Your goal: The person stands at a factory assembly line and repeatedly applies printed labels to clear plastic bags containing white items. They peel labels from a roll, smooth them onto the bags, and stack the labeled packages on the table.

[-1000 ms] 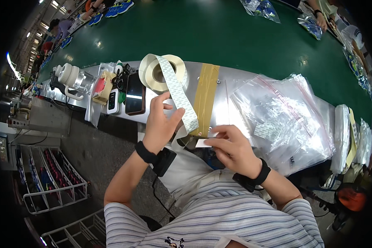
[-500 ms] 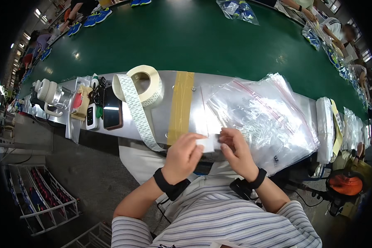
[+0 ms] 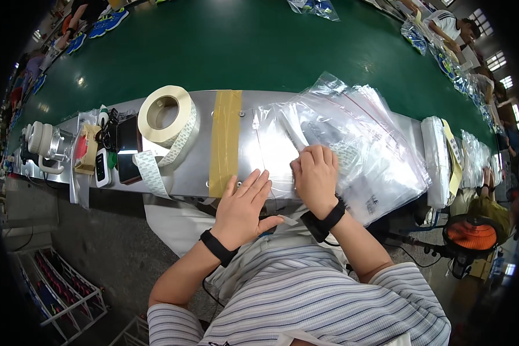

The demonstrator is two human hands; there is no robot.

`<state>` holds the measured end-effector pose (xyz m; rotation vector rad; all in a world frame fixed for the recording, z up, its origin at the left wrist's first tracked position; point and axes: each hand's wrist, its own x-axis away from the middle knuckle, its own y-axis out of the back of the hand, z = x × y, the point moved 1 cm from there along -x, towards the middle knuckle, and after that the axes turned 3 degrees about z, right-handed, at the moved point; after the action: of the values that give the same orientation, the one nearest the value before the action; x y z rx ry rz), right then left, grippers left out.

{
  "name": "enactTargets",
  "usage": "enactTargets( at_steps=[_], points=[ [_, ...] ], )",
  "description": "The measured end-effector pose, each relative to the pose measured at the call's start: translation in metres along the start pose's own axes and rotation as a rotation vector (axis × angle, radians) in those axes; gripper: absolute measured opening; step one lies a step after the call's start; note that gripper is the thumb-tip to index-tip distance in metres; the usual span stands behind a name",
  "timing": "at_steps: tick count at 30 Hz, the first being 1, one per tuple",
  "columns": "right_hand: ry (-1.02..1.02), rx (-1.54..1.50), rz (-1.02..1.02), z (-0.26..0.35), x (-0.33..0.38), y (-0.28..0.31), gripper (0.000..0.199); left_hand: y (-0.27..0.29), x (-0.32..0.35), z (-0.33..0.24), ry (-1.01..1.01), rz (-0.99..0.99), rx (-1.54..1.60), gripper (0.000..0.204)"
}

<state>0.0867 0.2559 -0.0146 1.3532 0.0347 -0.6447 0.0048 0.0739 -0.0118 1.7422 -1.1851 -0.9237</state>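
My left hand [image 3: 242,210] lies with its fingers stretched out at the near edge of the metal ledge [image 3: 196,167], just right of a tan tape strip [image 3: 225,144]. A small whitish piece [image 3: 289,219] shows by its thumb; I cannot tell whether the thumb touches it. My right hand [image 3: 317,179] has its fingers curled on the left edge of a clear plastic bag [image 3: 363,150], which lies on a stack of similar zip bags. The fingertips are partly hidden. A roll of white label tape [image 3: 167,115] stands left of the tan strip, its loose end hanging toward me.
A green conveyor belt [image 3: 213,46] runs beyond the ledge, with bagged blue shoes [image 3: 314,8] on it. At the left are a phone [image 3: 128,147], a white device [image 3: 102,167] and a bottle [image 3: 55,144]. An orange fan [image 3: 472,235] stands at the right, a shoe rack [image 3: 57,288] lower left.
My left hand has opened from its pinch on a small white piece and flattened at the ledge. My right hand has moved forward onto the bag's edge. The loose label strip hangs shorter.
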Motion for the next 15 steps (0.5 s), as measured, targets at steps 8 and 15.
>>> enactTargets(
  at_steps=[8,15],
  points=[
    [-0.003,-0.209,-0.060,-0.023,-0.001,0.020,0.005,0.042,-0.037,-0.011,0.048,-0.230,0.664,0.039],
    [-0.251,-0.555,-0.086,-0.044,-0.013,0.044,0.007,-0.022,-0.117,-0.005,0.577,0.161,2.335,0.033]
  ],
)
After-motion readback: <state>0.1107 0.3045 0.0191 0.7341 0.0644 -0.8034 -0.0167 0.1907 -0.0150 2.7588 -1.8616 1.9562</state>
